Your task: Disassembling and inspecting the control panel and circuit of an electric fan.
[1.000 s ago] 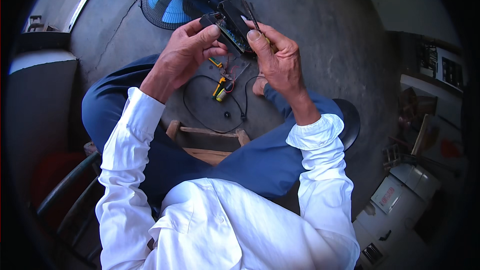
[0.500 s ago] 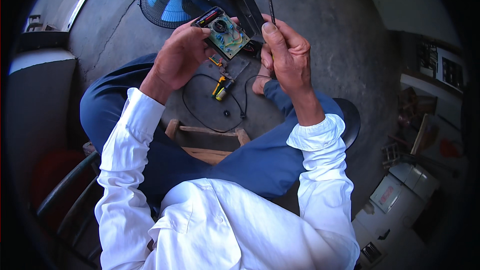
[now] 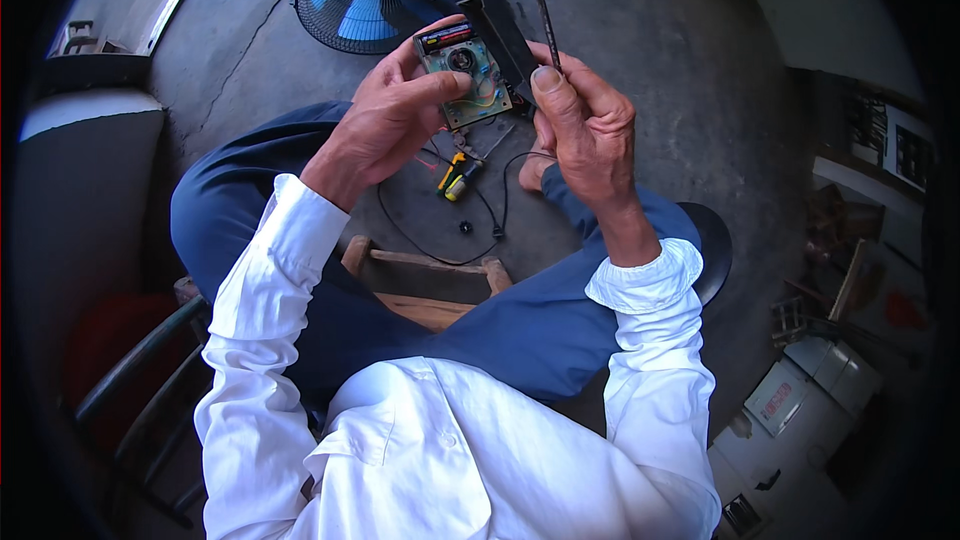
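Note:
My left hand (image 3: 385, 120) grips a green circuit board (image 3: 480, 108), its thumb lying over the board's face. Small components, thin wires, a round dark part and a battery (image 3: 446, 37) along the far edge show on it. Against the board's right side stands a black plastic cover (image 3: 500, 40), tilted, close to the fingers of my right hand (image 3: 580, 125). Between thumb and forefinger, that hand pinches a slim dark rod-like tool (image 3: 548, 25), pointing up and away; its lower end is hidden in the hand. Whether the right fingers also hold the cover I cannot tell.
On the floor below the board lie yellow-handled pliers (image 3: 452, 168), a yellow-and-black tool (image 3: 460, 183) and a looped black cable (image 3: 400, 230). A fan with blue blades (image 3: 360, 5) lies beyond my hands. A low wooden stool (image 3: 425, 312) stands between my legs.
My left thumb has moved inward onto the face of the board. Board and cover have turned slightly and now sit closer together. The whole view has shifted a little.

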{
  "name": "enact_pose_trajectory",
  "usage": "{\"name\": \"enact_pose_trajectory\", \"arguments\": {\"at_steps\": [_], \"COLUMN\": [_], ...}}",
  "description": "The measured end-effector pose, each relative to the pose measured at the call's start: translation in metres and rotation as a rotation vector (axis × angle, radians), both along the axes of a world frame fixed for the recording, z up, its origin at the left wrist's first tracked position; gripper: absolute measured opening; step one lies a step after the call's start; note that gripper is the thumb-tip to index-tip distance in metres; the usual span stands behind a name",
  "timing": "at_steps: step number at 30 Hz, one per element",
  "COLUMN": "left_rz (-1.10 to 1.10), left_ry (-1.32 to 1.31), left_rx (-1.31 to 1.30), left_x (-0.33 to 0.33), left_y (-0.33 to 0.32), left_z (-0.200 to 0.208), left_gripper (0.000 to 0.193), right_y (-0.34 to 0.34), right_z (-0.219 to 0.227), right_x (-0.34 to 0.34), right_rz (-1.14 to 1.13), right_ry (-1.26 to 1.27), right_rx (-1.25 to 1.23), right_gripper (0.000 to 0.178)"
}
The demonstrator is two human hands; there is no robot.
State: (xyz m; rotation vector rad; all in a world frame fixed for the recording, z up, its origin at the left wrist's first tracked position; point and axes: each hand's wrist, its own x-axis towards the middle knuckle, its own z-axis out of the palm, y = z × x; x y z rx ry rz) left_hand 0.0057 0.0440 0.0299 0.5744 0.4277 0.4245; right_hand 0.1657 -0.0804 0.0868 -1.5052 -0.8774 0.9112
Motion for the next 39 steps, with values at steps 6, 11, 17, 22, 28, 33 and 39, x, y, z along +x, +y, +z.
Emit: {"name": "enact_pose_trajectory", "arguments": {"at_steps": [6, 11, 17, 22, 28, 33, 39], "left_rz": [0.025, 0.014, 0.058, 0.052, 0.051, 0.049, -0.022], "left_ry": [0.024, 0.032, 0.089, 0.14, 0.122, 0.033, -0.115], "left_rx": [0.003, 0.024, 0.075, 0.068, 0.001, -0.049, -0.131], "left_x": [-0.001, -0.001, 0.0, 0.0, 0.001, 0.002, 0.0], "left_y": [-0.001, 0.0, -0.001, 0.0, -0.001, -0.002, 0.0], "left_z": [0.002, 0.003, -0.007, -0.007, -0.003, 0.004, 0.0], "left_gripper": [0.066, 0.067, 0.058, 0.055, 0.061, 0.062, 0.051], "right_y": [0.001, 0.001, 0.003, 0.005, 0.008, 0.009, 0.009], "right_z": [0.0, -0.003, -0.005, -0.008, -0.011, -0.013, -0.013], "right_x": [-0.003, -0.001, -0.003, -0.003, -0.002, -0.001, 0.004], "right_rz": [0.003, 0.003, 0.001, 0.012, 0.003, -0.02, -0.046], "right_ry": [0.009, 0.005, -0.018, -0.041, -0.068, -0.048, -0.069], "right_rx": [-0.018, -0.017, -0.018, -0.003, -0.013, -0.02, -0.01], "right_gripper": [0.032, 0.032, 0.031, 0.03, 0.03, 0.031, 0.033]}}
